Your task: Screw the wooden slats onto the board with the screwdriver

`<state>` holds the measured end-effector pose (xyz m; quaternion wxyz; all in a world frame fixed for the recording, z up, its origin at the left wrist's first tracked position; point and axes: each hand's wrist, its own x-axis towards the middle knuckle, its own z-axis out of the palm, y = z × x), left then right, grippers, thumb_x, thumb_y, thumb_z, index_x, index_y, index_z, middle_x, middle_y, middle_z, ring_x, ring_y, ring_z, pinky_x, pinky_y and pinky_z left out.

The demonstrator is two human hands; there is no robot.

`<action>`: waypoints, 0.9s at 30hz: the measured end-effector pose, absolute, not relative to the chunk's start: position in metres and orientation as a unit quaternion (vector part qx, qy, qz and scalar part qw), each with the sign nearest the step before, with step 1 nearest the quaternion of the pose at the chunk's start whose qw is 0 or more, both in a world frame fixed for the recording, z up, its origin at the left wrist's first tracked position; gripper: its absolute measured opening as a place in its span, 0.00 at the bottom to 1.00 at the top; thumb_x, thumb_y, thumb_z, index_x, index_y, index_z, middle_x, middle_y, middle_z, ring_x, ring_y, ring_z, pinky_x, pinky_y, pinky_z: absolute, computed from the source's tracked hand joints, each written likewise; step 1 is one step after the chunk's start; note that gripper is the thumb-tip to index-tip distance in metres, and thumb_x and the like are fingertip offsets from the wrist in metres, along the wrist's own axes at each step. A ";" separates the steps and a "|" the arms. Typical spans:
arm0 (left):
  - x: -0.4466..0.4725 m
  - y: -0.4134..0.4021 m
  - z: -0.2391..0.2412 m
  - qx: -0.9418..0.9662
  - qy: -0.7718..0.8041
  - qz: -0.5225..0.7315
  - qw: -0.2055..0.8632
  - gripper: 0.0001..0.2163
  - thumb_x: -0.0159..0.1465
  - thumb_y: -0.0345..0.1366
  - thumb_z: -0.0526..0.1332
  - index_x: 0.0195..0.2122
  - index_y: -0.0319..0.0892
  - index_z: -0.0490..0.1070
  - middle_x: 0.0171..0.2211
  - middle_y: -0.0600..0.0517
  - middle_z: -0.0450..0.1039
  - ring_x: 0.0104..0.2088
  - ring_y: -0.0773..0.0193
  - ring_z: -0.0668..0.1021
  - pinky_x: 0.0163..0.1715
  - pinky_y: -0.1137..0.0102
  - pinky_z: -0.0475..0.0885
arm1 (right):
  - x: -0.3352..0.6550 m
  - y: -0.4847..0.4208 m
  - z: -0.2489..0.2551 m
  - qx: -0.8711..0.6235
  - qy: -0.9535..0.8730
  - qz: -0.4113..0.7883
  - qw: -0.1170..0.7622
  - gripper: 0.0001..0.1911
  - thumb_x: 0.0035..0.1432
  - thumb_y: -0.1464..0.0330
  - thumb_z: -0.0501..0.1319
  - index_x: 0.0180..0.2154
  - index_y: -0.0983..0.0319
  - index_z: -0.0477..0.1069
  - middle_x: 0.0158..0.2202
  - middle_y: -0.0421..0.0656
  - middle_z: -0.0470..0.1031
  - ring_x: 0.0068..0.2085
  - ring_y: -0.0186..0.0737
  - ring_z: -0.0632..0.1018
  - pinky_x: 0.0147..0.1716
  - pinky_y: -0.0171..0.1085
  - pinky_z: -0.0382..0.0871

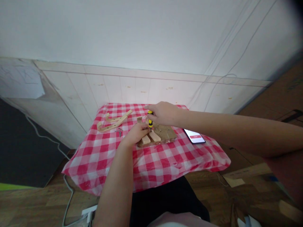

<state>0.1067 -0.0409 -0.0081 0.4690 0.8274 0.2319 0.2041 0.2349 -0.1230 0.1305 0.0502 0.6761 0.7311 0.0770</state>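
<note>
My right hand (163, 113) is closed around a yellow and black screwdriver (150, 121) held upright, tip down on a small wooden assembly. My left hand (136, 134) rests on that assembly, fingers curled against a light wooden slat (155, 136) beside the screwdriver tip. The slats lie on a brown speckled board (165, 132) on the red and white checked tablecloth (106, 154). Whether the left fingers pinch a screw is too small to tell.
A curved light wooden piece (113, 122) lies at the table's far left, with small metal screws (120, 131) near it. A phone (194, 136) with a lit screen lies right of the board. White cables run along the floor and wall.
</note>
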 end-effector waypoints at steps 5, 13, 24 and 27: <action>0.107 -0.041 -0.007 0.842 0.249 0.206 0.432 0.12 0.59 0.32 0.55 0.37 0.38 0.79 0.36 0.49 0.80 0.36 0.61 0.79 0.37 0.70 0.72 | 0.250 -0.125 0.128 0.674 0.733 0.063 0.068 0.22 0.65 0.59 0.48 0.45 0.62 0.76 0.37 0.51 0.81 0.36 0.45 0.78 0.29 0.37 0.59; 0.106 -0.043 -0.001 0.845 0.252 0.197 0.429 0.16 0.56 0.30 0.54 0.39 0.38 0.80 0.38 0.50 0.81 0.36 0.61 0.79 0.38 0.69 0.72 | 0.256 -0.126 0.118 0.736 0.665 0.108 0.067 0.39 0.64 0.43 0.38 0.38 0.63 0.78 0.34 0.55 0.79 0.37 0.51 0.79 0.28 0.39 0.61; 0.104 -0.043 -0.003 0.845 0.250 0.203 0.427 0.15 0.57 0.30 0.53 0.38 0.38 0.79 0.35 0.51 0.80 0.35 0.62 0.78 0.35 0.71 0.71 | 0.255 -0.122 0.131 0.676 0.727 0.044 0.111 0.32 0.66 0.49 0.44 0.37 0.64 0.78 0.35 0.54 0.80 0.38 0.49 0.78 0.35 0.41 0.65; 0.105 -0.043 -0.004 0.835 0.262 0.199 0.441 0.15 0.58 0.30 0.53 0.38 0.38 0.79 0.36 0.51 0.80 0.35 0.63 0.78 0.34 0.72 0.71 | 0.251 -0.110 0.129 0.727 0.670 0.114 0.096 0.39 0.62 0.42 0.42 0.37 0.64 0.79 0.32 0.56 0.79 0.38 0.54 0.79 0.34 0.43 0.66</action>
